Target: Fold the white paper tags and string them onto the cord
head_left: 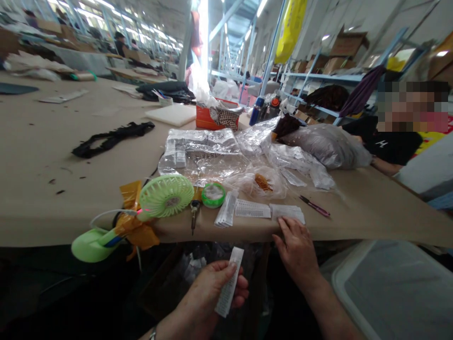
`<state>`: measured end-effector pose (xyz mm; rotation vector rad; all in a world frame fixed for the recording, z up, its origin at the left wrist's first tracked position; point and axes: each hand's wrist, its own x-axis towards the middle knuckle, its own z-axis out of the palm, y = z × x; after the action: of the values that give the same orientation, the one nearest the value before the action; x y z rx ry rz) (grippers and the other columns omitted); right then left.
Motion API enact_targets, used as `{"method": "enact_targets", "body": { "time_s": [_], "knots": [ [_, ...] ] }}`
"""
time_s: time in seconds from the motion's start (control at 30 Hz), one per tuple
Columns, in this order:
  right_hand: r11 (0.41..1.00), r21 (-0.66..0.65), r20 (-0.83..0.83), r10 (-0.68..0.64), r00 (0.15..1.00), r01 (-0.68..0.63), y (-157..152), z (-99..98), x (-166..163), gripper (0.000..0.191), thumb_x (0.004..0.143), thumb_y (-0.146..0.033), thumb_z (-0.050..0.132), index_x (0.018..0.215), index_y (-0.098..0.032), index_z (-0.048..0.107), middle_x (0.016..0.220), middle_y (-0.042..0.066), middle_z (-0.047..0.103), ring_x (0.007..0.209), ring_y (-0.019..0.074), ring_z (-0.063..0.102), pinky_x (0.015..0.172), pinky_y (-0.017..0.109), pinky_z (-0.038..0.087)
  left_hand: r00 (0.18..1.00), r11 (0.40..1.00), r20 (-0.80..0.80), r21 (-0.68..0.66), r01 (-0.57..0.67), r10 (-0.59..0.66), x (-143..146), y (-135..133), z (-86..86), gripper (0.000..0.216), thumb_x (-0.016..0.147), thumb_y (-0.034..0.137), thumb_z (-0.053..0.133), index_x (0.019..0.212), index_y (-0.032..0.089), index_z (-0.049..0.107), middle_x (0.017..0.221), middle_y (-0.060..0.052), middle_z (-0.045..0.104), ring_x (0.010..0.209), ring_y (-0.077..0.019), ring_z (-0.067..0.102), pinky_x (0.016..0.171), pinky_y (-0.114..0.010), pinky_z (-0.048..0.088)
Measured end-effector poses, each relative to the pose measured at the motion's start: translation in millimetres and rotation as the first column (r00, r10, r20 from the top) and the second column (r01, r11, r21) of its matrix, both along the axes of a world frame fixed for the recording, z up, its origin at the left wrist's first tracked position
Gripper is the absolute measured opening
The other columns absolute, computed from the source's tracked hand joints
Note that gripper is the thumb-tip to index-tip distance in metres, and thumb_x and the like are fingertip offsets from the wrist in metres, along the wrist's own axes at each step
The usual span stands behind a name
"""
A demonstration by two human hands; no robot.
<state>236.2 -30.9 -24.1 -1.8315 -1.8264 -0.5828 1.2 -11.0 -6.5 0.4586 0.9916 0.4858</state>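
The left hand (214, 281) is gripping a narrow white printed strip (226, 295) between thumb and fingers, holding it at a slant in front of the table edge. The right hand (299, 245) is resting its fingertips on the right-hand label pile (292, 210) at the front of the table (371, 203); its fingers are extending loosely, the thumb standing apart, not closing on anything. Just left of that pile, a middle label pile (252, 209) is lying flat, and beside it a fanned label pile (226, 209) is sitting at an angle. Pink-handled snips (314, 206) are lying to the right. Further left, a round green container (213, 204), a pointed tool (194, 215) and a light-green fan (166, 196) are lining the edge. Behind the piles, a clear bag is holding brown bands (263, 182), and an orange box (204, 119) is standing farther back. At far right, another person (385, 146) is sitting near a stuffed grey bag (329, 144).
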Motion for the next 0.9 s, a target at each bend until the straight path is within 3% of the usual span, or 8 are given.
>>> {"method": "enact_targets", "body": {
  "time_s": [0.17,0.33,0.47,0.53,0.6,0.67,0.77,0.9],
  "knots": [
    [0.997,0.043,-0.022,0.061,0.998,-0.06,-1.4,-7.6,9.0,0.028,0.092,-0.023,0.05,0.116,-0.019,0.064,0.112,0.011,0.068,0.108,0.0263,0.058,0.095,0.045,0.045,1.0,1.0,-0.011,0.007,0.027,-0.027,-0.3,-1.5,1.0,0.015,0.086,0.025,0.059,0.085,0.01,0.057,0.064,-0.005,0.064,0.052,-0.0123,0.061,0.051,-0.022,0.049],
    [0.986,0.122,-0.124,0.128,0.984,-0.113,-1.8,-1.0,17.8,0.017,0.09,-0.022,0.053,0.098,-0.021,0.069,0.096,0.006,0.071,0.092,0.0216,0.064,0.086,0.04,0.051,0.998,0.997,-0.031,0.042,0.064,-0.062,-2.7,0.0,3.8,0.017,0.089,0.026,0.055,0.087,0.009,0.057,0.067,-0.006,0.065,0.053,-0.0122,0.061,0.051,-0.022,0.049],
    [0.963,0.224,-0.288,0.21,0.934,-0.147,-11.6,6.3,-12.2,0.018,0.088,-0.015,0.057,0.102,-0.022,0.066,0.099,0.006,0.068,0.095,0.0209,0.064,0.088,0.042,0.051,0.997,0.997,-0.02,0.018,0.07,-0.07,-3.1,-1.3,6.4,0.017,0.089,0.025,0.053,0.087,0.009,0.059,0.067,-0.007,0.066,0.051,-0.0126,0.061,0.051,-0.023,0.049],
    [0.912,0.273,-0.357,0.393,0.848,-0.307,-18.9,9.1,-40.0,0.025,0.083,-0.009,0.061,0.103,-0.024,0.066,0.101,0.005,0.067,0.102,0.0226,0.063,0.09,0.044,0.051,0.998,0.998,0.022,-0.007,0.062,-0.061,-2.2,-1.9,5.7,0.018,0.088,0.026,0.054,0.086,0.009,0.06,0.066,-0.007,0.066,0.05,-0.0121,0.061,0.051,-0.023,0.049],
    [0.826,0.231,-0.342,0.563,0.752,-0.514,-25.2,9.6,-67.9,0.028,0.081,-0.007,0.063,0.101,-0.025,0.067,0.1,0.005,0.067,0.106,0.0238,0.061,0.087,0.042,0.053,0.996,0.999,0.084,-0.025,0.026,-0.024,-1.3,-2.4,4.0,0.015,0.082,0.024,0.061,0.084,0.009,0.062,0.065,-0.005,0.064,0.048,-0.0104,0.058,0.049,-0.022,0.047],
    [0.763,0.179,-0.309,0.643,0.701,-0.621,-28.8,6.7,-89.6,0.027,0.081,-0.007,0.063,0.101,-0.023,0.068,0.097,0.006,0.068,0.105,0.0234,0.06,0.086,0.041,0.054,0.989,0.999,0.144,-0.027,-0.029,0.032,-1.3,-2.7,2.2,0.016,0.071,0.022,0.071,0.076,0.009,0.064,0.061,-0.002,0.061,0.047,-0.0079,0.055,0.047,-0.018,0.042],
    [0.743,0.126,-0.296,0.66,0.69,-0.657,-29.1,0.0,-104.6,0.026,0.081,-0.004,0.062,0.101,-0.021,0.069,0.095,0.007,0.069,0.103,0.022,0.061,0.088,0.041,0.053,0.977,0.995,0.192,-0.022,-0.095,0.098,-4.0,-2.4,0.9,0.022,0.059,0.021,0.08,0.067,0.009,0.064,0.058,-0.001,0.059,0.049,-0.006,0.052,0.046,-0.016,0.036],
    [0.725,0.089,-0.287,0.675,0.68,-0.683,-27.7,-2.7,-104.2,0.023,0.082,-0.004,0.061,0.097,-0.019,0.07,0.094,0.007,0.07,0.103,0.0212,0.062,0.092,0.041,0.051,0.966,0.981,0.173,-0.055,-0.188,0.195,-9.1,-1.0,1.8,0.018,0.058,0.018,0.077,0.067,0.011,0.063,0.059,0.0,0.059,0.051,-0.0072,0.053,0.048,-0.018,0.036]
  ]
}}
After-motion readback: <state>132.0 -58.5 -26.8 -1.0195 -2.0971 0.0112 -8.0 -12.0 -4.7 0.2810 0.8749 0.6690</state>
